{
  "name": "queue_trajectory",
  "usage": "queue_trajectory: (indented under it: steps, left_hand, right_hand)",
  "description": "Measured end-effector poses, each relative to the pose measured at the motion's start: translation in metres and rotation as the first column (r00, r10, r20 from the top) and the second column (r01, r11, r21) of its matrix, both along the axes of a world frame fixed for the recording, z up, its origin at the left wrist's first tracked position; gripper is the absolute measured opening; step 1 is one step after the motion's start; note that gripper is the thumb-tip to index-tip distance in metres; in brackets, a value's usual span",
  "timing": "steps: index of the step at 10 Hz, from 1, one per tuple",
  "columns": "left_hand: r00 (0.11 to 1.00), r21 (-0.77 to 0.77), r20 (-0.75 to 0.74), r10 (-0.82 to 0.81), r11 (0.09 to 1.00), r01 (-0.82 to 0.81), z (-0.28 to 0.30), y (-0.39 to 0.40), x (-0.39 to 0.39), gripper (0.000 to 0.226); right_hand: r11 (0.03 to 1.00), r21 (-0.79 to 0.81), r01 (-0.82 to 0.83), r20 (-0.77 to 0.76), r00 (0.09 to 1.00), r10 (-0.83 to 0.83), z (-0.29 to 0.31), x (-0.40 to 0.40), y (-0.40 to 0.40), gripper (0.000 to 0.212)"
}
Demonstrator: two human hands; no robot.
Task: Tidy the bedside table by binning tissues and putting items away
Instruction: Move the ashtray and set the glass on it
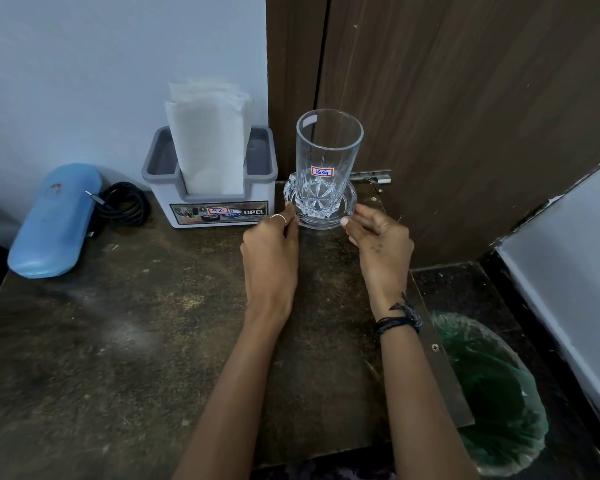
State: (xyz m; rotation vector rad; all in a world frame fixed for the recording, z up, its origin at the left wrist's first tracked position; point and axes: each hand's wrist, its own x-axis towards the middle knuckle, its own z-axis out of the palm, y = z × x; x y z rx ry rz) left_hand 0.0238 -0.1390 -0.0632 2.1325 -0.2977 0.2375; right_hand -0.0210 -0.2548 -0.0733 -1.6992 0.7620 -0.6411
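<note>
A tall clear glass (328,147) with a red-bordered label stands upright on a clear glass saucer (350,199) at the back right of the dark bedside table (118,341). My left hand (272,251) pinches the saucer's left rim and my right hand (378,240) holds its right rim. Left of the glass a white and grey holder (160,168) has folded white tissues (210,140) standing in it. A blue spectacle case (54,220) lies at the far left, with a coiled black cable (125,204) between it and the holder.
A bin lined with a green bag (492,386) stands on the dark floor just off the table's right edge. A brown wooden panel (465,98) rises behind the glass, a pale wall (84,64) behind the holder. A grey slanted surface (575,244) is at far right.
</note>
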Motion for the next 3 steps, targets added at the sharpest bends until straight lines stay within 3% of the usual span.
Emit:
queue_trajectory:
  steps: [2,3]
  left_hand:
    - [0.998,0.003,-0.051,-0.039,0.999,0.039,0.002,0.004,-0.018,0.035]
    - [0.992,-0.006,-0.087,-0.091,0.996,0.09,0.002,0.018,-0.036,0.043]
  right_hand:
    - [0.996,-0.071,0.058,-0.04,0.997,-0.061,0.007,-0.003,0.01,0.047]
    - [0.987,-0.134,0.089,0.006,0.996,-0.089,0.012,-0.02,0.034,0.031]
